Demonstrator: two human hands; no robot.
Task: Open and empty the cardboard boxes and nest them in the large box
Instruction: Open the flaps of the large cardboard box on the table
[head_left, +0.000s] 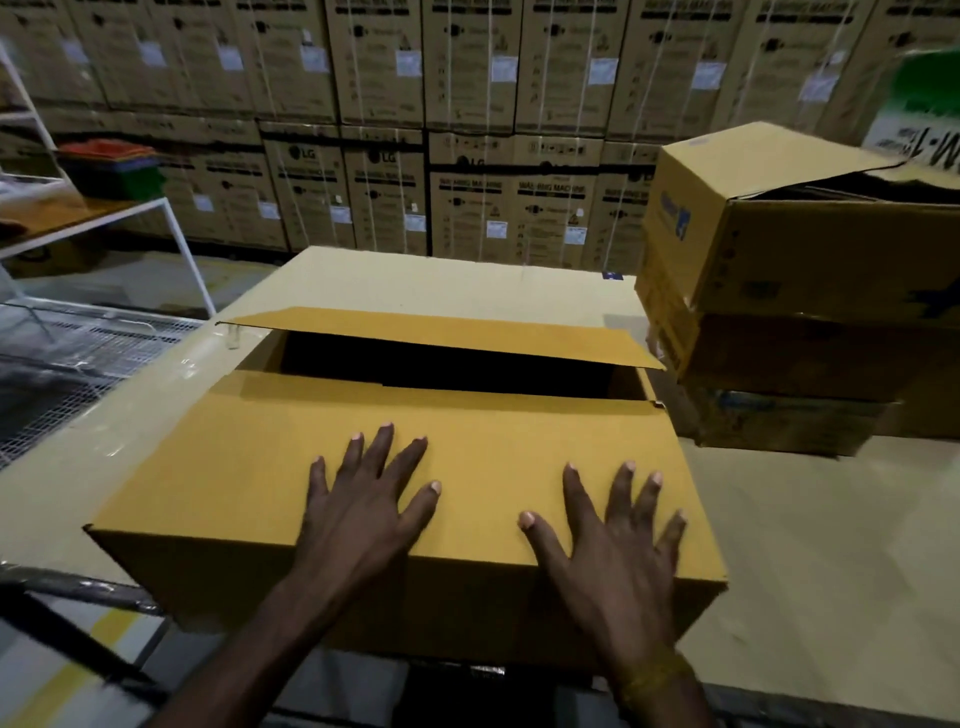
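A wall of stacked cartons (467, 156) stands far beyond both hands. The bench (810, 545) spreads under and to the right of them. On it, right beneath the hands, sits the large box (249, 499), its far flap (441, 335) lifted over a dark gap. Beyond the right hand, a stack of smaller boxes (810, 291) rests on the bench. The left hand (363, 509) and right hand (613, 540) lie flat, fingers spread, on the near flap (498, 441), gripping nothing.

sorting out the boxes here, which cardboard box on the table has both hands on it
The wide box nearest the camera. The left hand and right hand lie flat on its near flap, fingers spread. The stacked boxes at right are untouched.
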